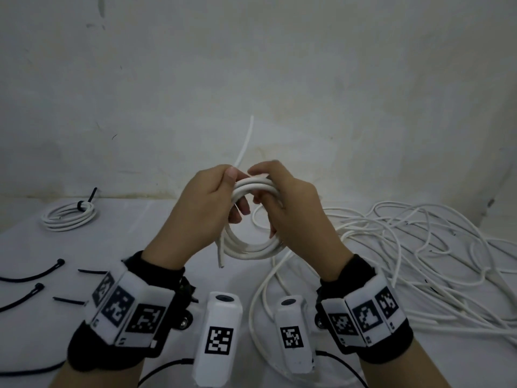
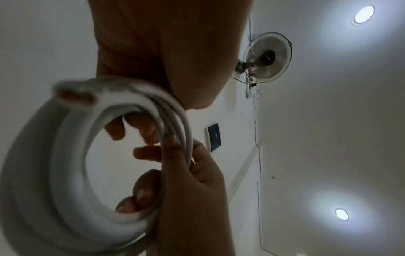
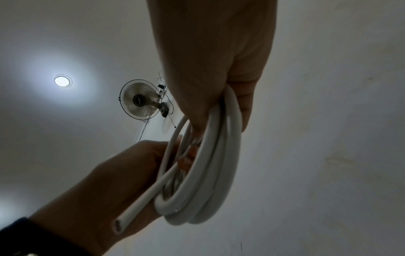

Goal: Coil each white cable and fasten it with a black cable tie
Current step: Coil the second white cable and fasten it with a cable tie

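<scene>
Both hands, left hand (image 1: 204,208) and right hand (image 1: 291,208), are gripping the round white rubber-sheathed cable coil (image 1: 251,245) with curled fingers (standing upright), its cut end (image 1: 221,261) pointing down below the left fingers.

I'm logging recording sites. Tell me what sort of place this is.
Probably a plain indoor workroom, not a factory floor: a scuffed white wall behind a white-covered table, a wall-mounted fan, and recessed ceiling lights. Loose white cables suggest a makeshift workstation.
</scene>
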The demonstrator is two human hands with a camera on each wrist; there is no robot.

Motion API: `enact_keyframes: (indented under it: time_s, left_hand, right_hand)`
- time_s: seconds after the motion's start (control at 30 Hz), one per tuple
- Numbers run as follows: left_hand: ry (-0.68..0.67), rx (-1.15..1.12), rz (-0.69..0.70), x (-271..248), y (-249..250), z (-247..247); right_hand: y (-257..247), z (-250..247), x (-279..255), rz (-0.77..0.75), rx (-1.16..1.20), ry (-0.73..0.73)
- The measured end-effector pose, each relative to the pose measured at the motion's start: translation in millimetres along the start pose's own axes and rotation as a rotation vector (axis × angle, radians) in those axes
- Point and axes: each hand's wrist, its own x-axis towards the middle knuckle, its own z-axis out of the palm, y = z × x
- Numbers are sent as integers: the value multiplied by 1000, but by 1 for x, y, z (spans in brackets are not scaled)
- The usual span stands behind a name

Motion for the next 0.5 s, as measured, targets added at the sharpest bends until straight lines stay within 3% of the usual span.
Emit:
enact_keyframes:
  time_s: [0.17, 0.37, 0.5]
  left_hand:
    - [-6, -136, -16, -2, 4, 11]
    - [-19, -106, 23, -1, -2, 13]
    - [-18, -105, 64, 0, -2, 12]
  right_hand:
    - [-8, -8, 0, -26, 11, -55]
    - [-8, -8, 1, -53, -86, -182]
    - [-6, -4, 3, -42, -127, -118]
